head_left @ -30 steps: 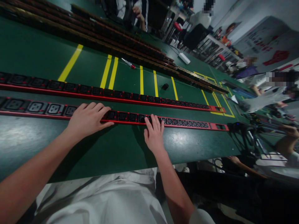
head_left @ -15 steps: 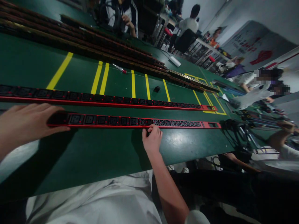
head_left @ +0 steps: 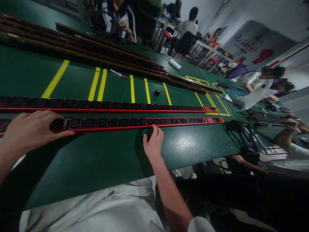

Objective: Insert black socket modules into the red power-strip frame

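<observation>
A long red power strip (head_left: 125,122) with a row of black sockets lies across the green table close to me. My left hand (head_left: 36,130) is closed round its left part, fingers over the far side and thumb along the near edge. My right hand (head_left: 154,141) is at the middle of the strip, fingertips at its near edge, thumb and fingers apart, nothing visible between them. Just behind, and nearly parallel, lies a second red power strip (head_left: 106,108) with black sockets. Farther back on the table sits a small black part (head_left: 157,92).
Long dark rails (head_left: 96,48) are stacked across the back of the table. A red-and-clear pen-like tool (head_left: 117,74) lies before them, among yellow tape lines (head_left: 132,88). Black cables (head_left: 238,129) bunch at the right. Other people sit across and to the right.
My right hand has drawn back slightly from the sockets to the strip's near edge, its fingers more spread. A dark piece at its fingertips no longer stands out. The view has shifted slightly.
</observation>
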`<state>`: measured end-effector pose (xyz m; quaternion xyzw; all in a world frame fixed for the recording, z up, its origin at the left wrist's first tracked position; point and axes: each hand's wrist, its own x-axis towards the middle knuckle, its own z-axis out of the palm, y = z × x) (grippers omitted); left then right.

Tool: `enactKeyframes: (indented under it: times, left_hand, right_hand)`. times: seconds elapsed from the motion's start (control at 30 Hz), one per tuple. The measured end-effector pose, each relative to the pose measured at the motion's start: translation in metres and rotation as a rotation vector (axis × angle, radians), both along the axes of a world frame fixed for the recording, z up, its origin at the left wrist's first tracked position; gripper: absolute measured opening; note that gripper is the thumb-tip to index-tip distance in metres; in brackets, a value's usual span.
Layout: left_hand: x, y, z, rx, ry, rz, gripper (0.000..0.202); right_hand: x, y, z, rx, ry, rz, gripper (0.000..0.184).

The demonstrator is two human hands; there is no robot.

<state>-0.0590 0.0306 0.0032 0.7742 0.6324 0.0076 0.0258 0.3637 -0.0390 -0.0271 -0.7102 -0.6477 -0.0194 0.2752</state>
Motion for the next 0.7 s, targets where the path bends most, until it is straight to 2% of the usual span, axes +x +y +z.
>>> enactKeyframes:
  times: [0.13,0.23,0.47,0.6,0.7]
  left_hand:
    - [0.046,-0.005,0.014,0.015,0.075,-0.053,0.072]
    - [0.065,-0.007,0.015,0.024,0.058,-0.05,0.071]
    - [0.073,-0.014,0.013,0.097,0.086,-0.039,0.067]
    - [0.076,-0.017,0.015,0.098,0.079,-0.036,0.067]
    - [0.077,-0.017,0.015,0.086,0.034,-0.021,0.069]
  right_hand:
    - [0.002,0.0,-0.002,0.01,-0.001,0.031,0.054]
    - [0.004,0.0,-0.004,-0.032,-0.046,0.093,0.051]
    - [0.006,0.0,0.001,-0.044,-0.135,0.124,0.049]
    - [0.019,0.007,0.009,-0.03,-0.173,0.182,0.041]
    - [0.03,0.014,0.007,0.031,-0.16,0.218,0.041]
